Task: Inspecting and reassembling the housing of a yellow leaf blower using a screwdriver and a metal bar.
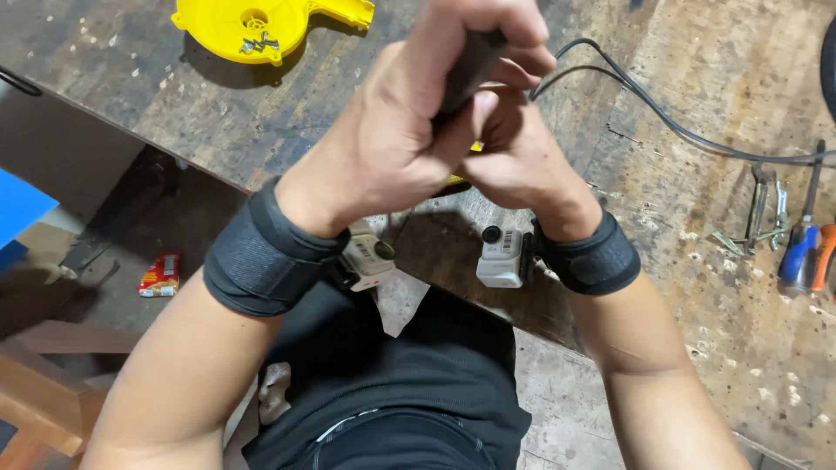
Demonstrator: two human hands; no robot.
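Your left hand [396, 122] is clenched around a dark handle [468, 65] above the bench's [697, 218] near edge. Your right hand [514, 148] closes on a yellow part [455, 182] beneath it, mostly hidden. A yellow housing [261, 26] lies at the far edge.

Left hand [409, 113] fisted, right hand [514, 144] curled against it, both wrists strapped, forearms converging.

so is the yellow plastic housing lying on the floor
No, the yellow plastic housing lies on the worn wooden workbench, beyond the left hand and right hand, with a few small screws resting in it.
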